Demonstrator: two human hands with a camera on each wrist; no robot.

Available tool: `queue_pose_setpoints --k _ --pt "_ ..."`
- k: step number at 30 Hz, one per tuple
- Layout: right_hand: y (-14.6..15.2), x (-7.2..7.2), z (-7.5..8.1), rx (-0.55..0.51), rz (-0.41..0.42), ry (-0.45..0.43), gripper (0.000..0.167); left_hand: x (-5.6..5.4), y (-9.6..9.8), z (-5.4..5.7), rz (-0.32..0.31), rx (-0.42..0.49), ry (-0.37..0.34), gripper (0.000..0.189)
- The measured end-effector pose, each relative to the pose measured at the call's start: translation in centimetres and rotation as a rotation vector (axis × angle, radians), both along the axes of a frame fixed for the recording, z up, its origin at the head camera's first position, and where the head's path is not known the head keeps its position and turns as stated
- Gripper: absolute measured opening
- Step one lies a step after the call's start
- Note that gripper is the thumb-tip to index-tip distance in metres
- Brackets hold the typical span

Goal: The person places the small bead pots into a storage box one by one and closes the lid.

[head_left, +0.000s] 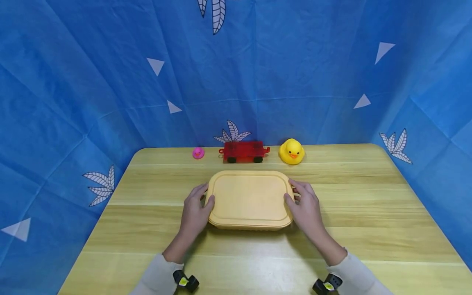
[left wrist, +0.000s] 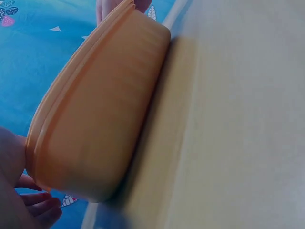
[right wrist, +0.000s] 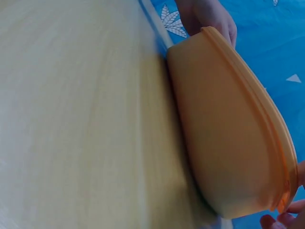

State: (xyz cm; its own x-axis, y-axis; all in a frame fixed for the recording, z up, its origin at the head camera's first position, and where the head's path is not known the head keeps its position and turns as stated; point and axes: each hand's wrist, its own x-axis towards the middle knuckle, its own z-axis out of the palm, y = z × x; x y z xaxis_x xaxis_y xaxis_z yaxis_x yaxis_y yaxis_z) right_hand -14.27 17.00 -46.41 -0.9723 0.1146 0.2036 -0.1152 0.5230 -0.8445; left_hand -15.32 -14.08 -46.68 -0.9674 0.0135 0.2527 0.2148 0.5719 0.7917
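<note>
A lidded plastic box (head_left: 250,198), pale orange and rectangular with rounded corners, stands on the wooden table in the head view. At its left end my left hand (head_left: 195,211) grips the lid's rim, thumb on top and fingers curled at the side. My right hand (head_left: 305,207) holds the opposite end the same way. Both wrist views show the side of the box (left wrist: 100,105) close against the tabletop, its lid (right wrist: 252,95) on. The inside of the box is hidden.
Along the table's far edge stand a small pink rubber duck (head_left: 198,153), a red toy wagon (head_left: 244,152) with black wheels and a larger yellow rubber duck (head_left: 291,151). A blue patterned cloth (head_left: 258,73) hangs behind and at both sides of the table (head_left: 368,229).
</note>
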Motion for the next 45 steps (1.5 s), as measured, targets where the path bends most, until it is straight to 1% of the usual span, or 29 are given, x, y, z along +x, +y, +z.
queue_pose_setpoints --k 5,11,15,20,24,27,30,35,40,45 --pt "-0.2 0.0 -0.6 0.001 0.005 -0.009 0.048 0.1 -0.1 -0.4 0.014 0.027 -0.048 0.047" --pt "-0.4 0.0 -1.1 -0.006 0.01 -0.007 0.049 -0.1 0.0 -0.6 0.049 0.054 -0.08 0.046" --pt "-0.4 0.1 -1.2 -0.004 0.019 -0.001 0.048 -0.1 0.1 -0.8 0.049 0.093 -0.103 0.046" --pt "-0.4 0.1 -1.3 0.005 0.031 -0.002 0.049 -0.1 -0.1 -0.9 0.031 0.106 -0.129 0.046" --pt "-0.4 0.2 -1.4 0.021 0.04 -0.005 0.051 -0.2 -0.3 -1.1 -0.001 0.115 -0.152 0.047" --pt "-0.4 0.3 -1.6 0.039 0.044 -0.001 0.051 -0.2 -0.4 -1.2 -0.027 0.127 -0.182 0.047" --pt "-0.3 0.4 -1.8 0.054 0.047 0.002 0.052 -0.2 -0.6 -1.3 -0.045 0.111 -0.196 0.047" --pt "-0.2 0.6 -2.1 0.062 0.054 0.013 0.052 -0.2 -0.6 -1.5 -0.047 0.077 -0.203 0.047" --pt "-0.2 0.7 -2.2 0.066 0.05 0.021 0.051 -0.3 -0.6 -1.5 -0.043 0.064 -0.202 0.047" --pt "0.0 0.7 -2.3 0.075 0.052 0.017 0.051 -0.3 -0.5 -1.6 -0.046 0.06 -0.216 0.047"
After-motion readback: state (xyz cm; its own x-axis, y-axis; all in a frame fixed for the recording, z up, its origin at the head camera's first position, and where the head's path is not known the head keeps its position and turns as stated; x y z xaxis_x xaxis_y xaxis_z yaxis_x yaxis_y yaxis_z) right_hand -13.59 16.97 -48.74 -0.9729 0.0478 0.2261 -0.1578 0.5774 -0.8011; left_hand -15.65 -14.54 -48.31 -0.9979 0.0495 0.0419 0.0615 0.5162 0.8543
